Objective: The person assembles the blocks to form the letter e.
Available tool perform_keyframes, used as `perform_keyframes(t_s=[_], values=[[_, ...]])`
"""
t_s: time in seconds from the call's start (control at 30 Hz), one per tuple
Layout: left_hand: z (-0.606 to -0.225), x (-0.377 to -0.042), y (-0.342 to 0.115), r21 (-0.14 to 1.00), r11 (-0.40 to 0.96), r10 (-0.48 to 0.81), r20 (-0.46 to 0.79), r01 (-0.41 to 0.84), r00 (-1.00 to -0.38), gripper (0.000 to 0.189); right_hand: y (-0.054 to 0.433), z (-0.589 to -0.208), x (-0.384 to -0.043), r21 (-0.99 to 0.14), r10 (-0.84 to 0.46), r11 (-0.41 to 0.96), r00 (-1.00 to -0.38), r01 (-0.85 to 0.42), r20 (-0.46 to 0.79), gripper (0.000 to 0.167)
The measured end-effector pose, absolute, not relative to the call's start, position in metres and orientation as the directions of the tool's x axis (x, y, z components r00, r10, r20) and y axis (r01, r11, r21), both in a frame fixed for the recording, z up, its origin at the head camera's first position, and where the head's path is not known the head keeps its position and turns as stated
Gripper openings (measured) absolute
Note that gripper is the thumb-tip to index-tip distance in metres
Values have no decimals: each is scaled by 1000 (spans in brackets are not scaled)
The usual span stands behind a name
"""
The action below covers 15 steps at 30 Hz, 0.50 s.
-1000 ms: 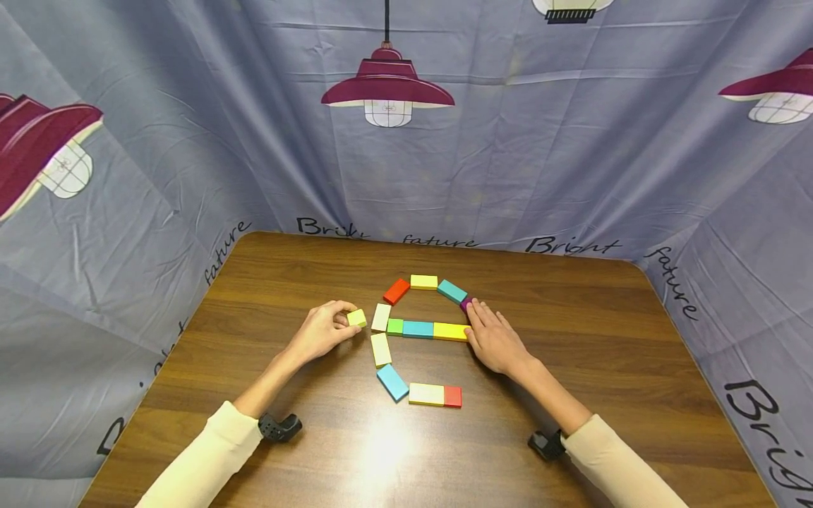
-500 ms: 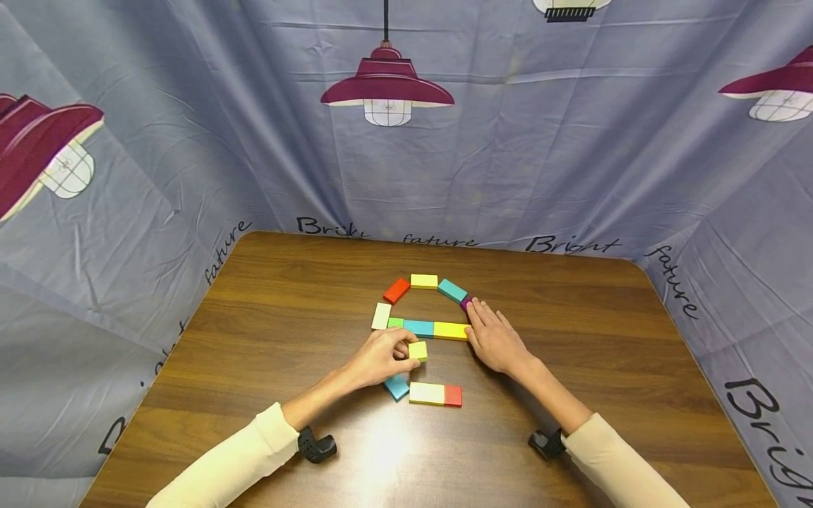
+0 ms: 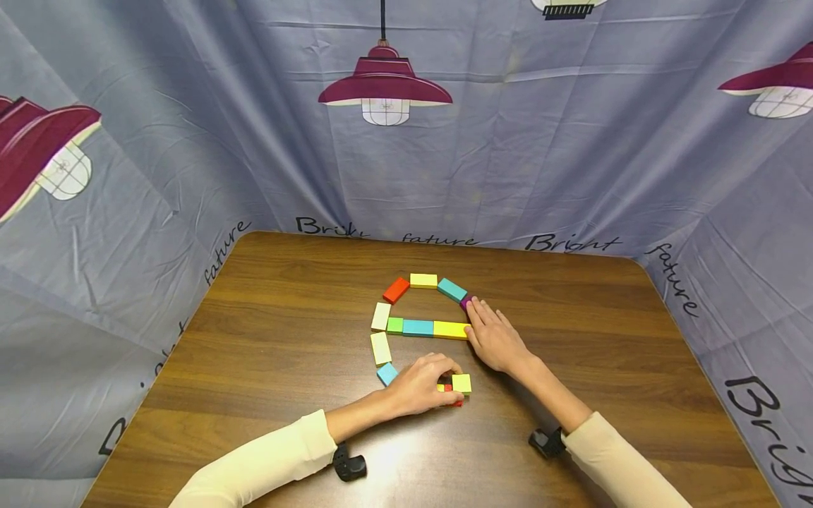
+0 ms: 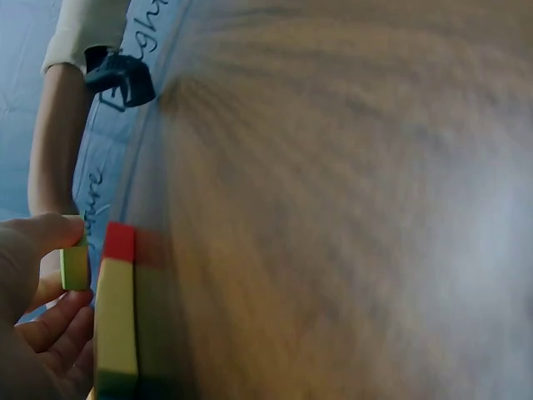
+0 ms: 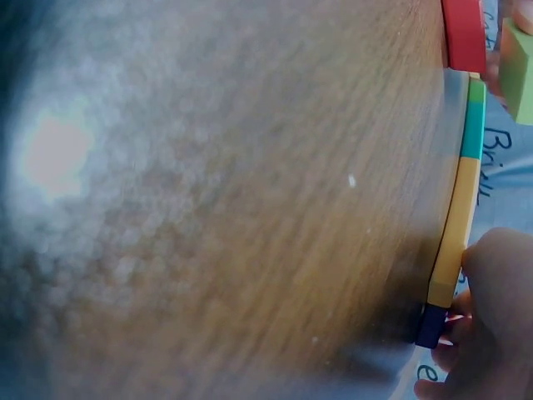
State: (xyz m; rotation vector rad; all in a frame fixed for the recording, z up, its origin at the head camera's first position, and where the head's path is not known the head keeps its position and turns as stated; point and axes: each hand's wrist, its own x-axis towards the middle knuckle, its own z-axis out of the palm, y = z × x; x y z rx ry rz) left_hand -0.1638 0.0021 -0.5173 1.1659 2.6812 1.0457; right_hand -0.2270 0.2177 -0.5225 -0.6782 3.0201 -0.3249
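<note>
My left hand [image 3: 422, 386] pinches a small yellow block [image 3: 461, 383] between thumb and fingers, over the right end of the lower row. In the left wrist view, that yellow-green block [image 4: 74, 267] is close beside the red block [image 4: 119, 242] and the longer pale yellow block [image 4: 115, 329] that end the row. My right hand [image 3: 500, 343] rests with straight fingers at the right end of the middle row. Its thumb is at the long yellow block [image 3: 449, 329], and its fingertips partly cover the purple block [image 3: 466, 303]. The hand hides the rest of that end.
Flat blocks form a rounded "e" on the wooden table [image 3: 286, 282]: a red block [image 3: 396, 290], a yellow block [image 3: 423, 281], a teal block [image 3: 452, 290] and several others. A blue block [image 3: 387, 374] lies partly under the left hand. A lamp-printed curtain [image 3: 508, 141] surrounds the table.
My left hand has carried the yellow block from left of the blocks, across the shape, to the lower row's right end. My right hand has stayed put.
</note>
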Motion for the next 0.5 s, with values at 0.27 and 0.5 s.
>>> perform_keyframes(t_s=[0.27,0.5], values=[[-523,-159,16,508,510,672,269,694,-690,30,217,-523,-227,-207,-428,883,-904,-421,13,58],[-530,-157,19,476,528,672,272,703,-689,30,217,-524,-227,-203,-433,879,-900,-432,43,57]])
